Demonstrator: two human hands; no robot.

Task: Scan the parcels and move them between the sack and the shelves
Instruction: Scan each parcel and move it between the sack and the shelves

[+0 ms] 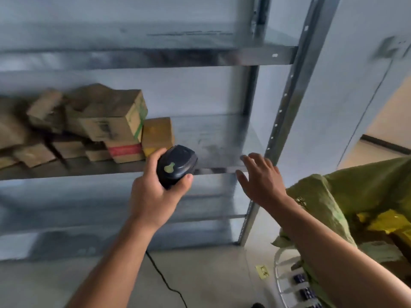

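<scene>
My left hand grips a black barcode scanner in front of the middle shelf of a grey metal rack. Several cardboard parcels are stacked on the left part of that shelf, among them a small box nearest the scanner. My right hand hangs with fingers spread and holds nothing, just in front of the shelf's right end. At the right stands a green sack, open, with yellow parcels inside it.
The rack's upright post runs down beside my right hand. The scanner's black cable trails over the concrete floor. A yellow slip lies on the floor by the sack's white frame. A higher shelf is blurred.
</scene>
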